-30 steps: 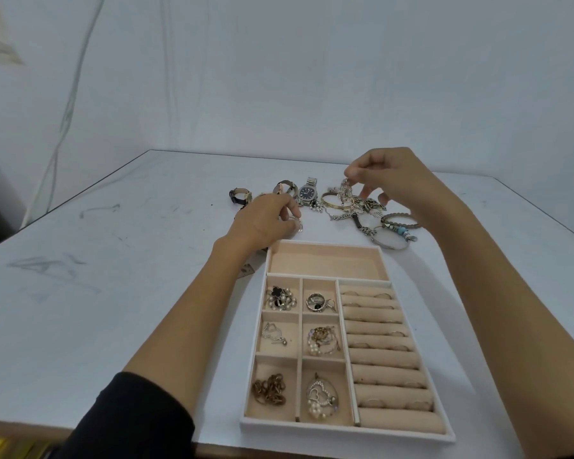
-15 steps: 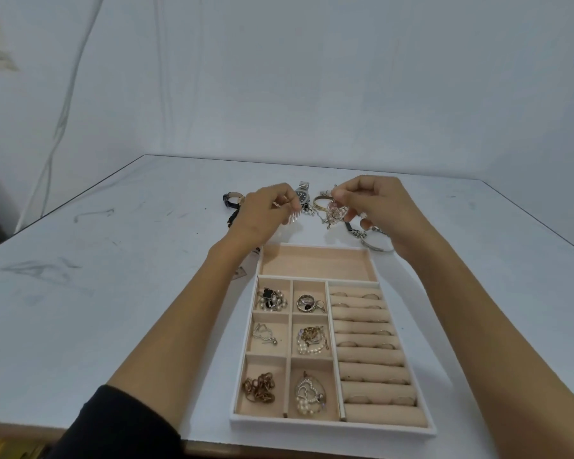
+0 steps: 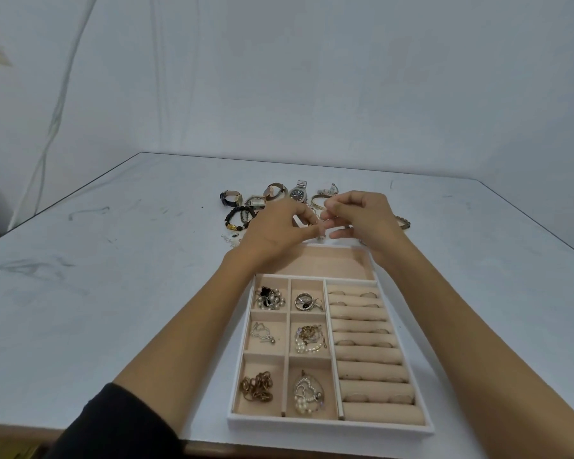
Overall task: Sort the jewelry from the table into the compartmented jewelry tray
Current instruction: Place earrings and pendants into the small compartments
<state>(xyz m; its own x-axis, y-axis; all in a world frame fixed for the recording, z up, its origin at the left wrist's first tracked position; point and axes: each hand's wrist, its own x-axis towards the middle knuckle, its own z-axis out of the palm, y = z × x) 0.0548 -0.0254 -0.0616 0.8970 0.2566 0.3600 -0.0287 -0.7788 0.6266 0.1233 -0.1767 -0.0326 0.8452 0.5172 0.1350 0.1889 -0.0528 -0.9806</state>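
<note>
The beige compartmented jewelry tray (image 3: 328,425) lies near the table's front edge. Its small compartments hold necklaces, pearls and a chain, and its roll rows hold rings. The wide far compartment (image 3: 332,265) has nothing in it. My left hand (image 3: 274,231) and my right hand (image 3: 367,217) meet fingertip to fingertip above the tray's far edge. Both pinch a small silvery jewelry piece (image 3: 319,230), which the fingers mostly hide. Loose jewelry lies beyond the hands: a steel watch (image 3: 298,193), a gold bangle (image 3: 320,201) and a black bead bracelet (image 3: 239,216).
More watches (image 3: 231,197) and small earrings (image 3: 229,237) lie left of the hands, and a beaded bracelet (image 3: 404,222) shows to their right. The white table (image 3: 113,293) ends at a front edge just below the tray. A wall stands behind.
My right hand came off the pile with a silvery piece and moved left and toward me. My left hand moved right to meet it. Both hands now pinch together over the tray's far edge.
</note>
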